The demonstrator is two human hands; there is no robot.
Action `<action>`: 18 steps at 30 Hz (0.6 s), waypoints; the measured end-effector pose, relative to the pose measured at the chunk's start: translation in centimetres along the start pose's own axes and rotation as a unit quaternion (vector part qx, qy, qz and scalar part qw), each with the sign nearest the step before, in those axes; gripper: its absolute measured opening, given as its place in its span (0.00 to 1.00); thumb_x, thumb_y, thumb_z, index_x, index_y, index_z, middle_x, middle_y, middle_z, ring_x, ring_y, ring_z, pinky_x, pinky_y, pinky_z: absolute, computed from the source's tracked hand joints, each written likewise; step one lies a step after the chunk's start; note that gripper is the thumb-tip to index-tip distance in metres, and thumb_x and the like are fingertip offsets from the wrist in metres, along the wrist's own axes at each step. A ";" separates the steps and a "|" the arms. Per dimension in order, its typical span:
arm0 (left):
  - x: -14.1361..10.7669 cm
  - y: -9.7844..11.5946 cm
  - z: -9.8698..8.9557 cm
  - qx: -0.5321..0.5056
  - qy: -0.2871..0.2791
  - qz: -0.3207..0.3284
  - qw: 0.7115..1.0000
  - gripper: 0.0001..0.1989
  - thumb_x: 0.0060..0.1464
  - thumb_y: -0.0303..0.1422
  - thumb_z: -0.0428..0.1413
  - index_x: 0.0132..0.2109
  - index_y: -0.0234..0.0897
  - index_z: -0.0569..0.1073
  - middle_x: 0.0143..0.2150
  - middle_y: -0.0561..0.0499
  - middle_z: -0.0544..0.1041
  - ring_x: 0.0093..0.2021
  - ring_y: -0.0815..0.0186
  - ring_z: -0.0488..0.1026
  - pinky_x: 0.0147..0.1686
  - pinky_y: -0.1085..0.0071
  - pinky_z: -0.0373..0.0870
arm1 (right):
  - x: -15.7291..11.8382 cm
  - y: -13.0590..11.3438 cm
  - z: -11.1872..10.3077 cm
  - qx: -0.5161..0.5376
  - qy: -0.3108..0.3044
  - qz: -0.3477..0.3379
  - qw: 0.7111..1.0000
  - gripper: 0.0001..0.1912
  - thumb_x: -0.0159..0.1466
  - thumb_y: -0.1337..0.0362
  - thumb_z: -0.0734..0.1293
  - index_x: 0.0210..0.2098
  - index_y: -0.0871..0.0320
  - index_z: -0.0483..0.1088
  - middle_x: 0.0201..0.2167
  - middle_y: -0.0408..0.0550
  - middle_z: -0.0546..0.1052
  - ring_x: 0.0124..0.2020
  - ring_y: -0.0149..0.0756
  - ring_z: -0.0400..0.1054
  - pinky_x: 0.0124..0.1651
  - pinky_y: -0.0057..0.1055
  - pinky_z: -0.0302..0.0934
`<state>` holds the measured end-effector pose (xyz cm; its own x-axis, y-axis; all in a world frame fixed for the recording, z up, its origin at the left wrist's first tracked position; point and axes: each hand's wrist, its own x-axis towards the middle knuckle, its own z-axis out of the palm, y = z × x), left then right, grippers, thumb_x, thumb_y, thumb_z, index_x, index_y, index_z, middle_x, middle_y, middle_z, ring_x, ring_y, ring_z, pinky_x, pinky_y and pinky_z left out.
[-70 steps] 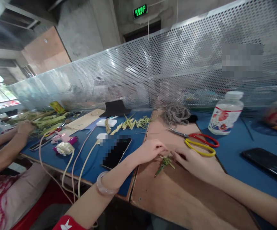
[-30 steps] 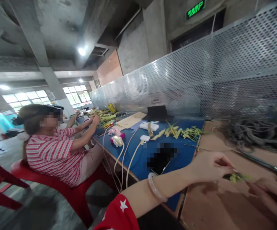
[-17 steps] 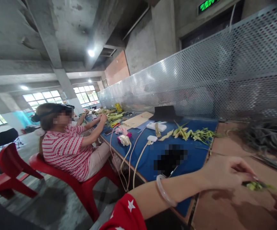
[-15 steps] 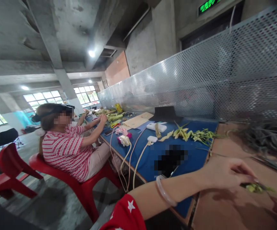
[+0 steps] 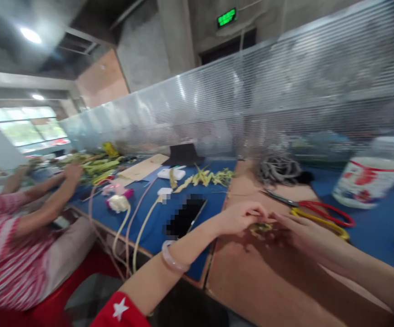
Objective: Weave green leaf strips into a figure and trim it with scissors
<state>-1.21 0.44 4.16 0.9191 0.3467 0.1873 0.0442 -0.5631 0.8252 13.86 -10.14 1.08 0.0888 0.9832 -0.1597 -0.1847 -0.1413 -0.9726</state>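
A small yellow-green plant piece [image 5: 262, 228], perhaps leaf or husk strips, is held just above the brown board [image 5: 237, 281]. My left hand [image 5: 242, 218], with a pale bangle [image 5: 172, 258] on its wrist, pinches the piece from the left. From the other side my right hand [image 5: 294, 230] meets it, its fingers closed at the piece and partly blurred. Just beyond the right hand lie scissors [image 5: 322, 213] with red and yellow handles. To the left of my left hand a dark phone [image 5: 188, 218] rests on the blue table surface [image 5: 149, 222].
Loose yellow-green leaves [image 5: 213, 176] and a white device [image 5: 171, 173] with cables lie behind the phone. A coil of grey cord [image 5: 278, 170] and a white-labelled jar [image 5: 370, 172] stand toward the back right. A metal mesh panel [image 5: 183, 109] borders the table. A co-worker [image 5: 9, 245] sits at left.
My view has swung to the right, bringing the scissors, the jar and my right forearm into sight. Both hands stay together at the plant piece.
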 end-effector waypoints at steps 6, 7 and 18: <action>-0.1 1.4 -0.3 0.013 0.012 0.072 0.997 0.06 0.53 0.31 0.52 0.34 0.36 0.72 0.44 0.46 0.67 0.47 0.66 0.66 0.49 0.69 0.60 | 0.5 -0.3 -0.1 0.144 -0.120 0.040 0.982 0.08 0.60 0.61 0.64 0.34 0.59 0.70 0.31 0.49 0.75 0.30 0.30 0.69 0.32 0.25 0.59; -0.1 1.6 -0.3 0.021 0.011 0.075 0.997 0.06 0.53 0.31 0.52 0.34 0.36 0.72 0.45 0.46 0.67 0.48 0.66 0.66 0.50 0.69 0.60 | 0.5 -0.3 0.0 0.157 -0.133 0.036 0.978 0.06 0.60 0.63 0.64 0.35 0.59 0.70 0.32 0.48 0.75 0.30 0.29 0.68 0.33 0.25 0.59; 0.5 1.0 -0.3 0.122 0.244 -0.049 0.961 0.14 0.55 0.41 0.47 0.37 0.35 0.69 0.34 0.51 0.73 0.33 0.68 0.68 0.35 0.73 0.62 | 1.9 0.5 -1.1 0.278 -0.066 -0.035 0.958 0.05 0.56 0.70 0.67 0.34 0.61 0.70 0.35 0.47 0.74 0.36 0.28 0.68 0.42 0.26 0.60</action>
<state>-0.79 0.30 5.23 0.6159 0.6840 0.3908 0.2669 -0.6479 0.7134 15.03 -8.50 0.06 0.0035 0.9993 -0.0384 -0.6792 -0.0258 -0.7335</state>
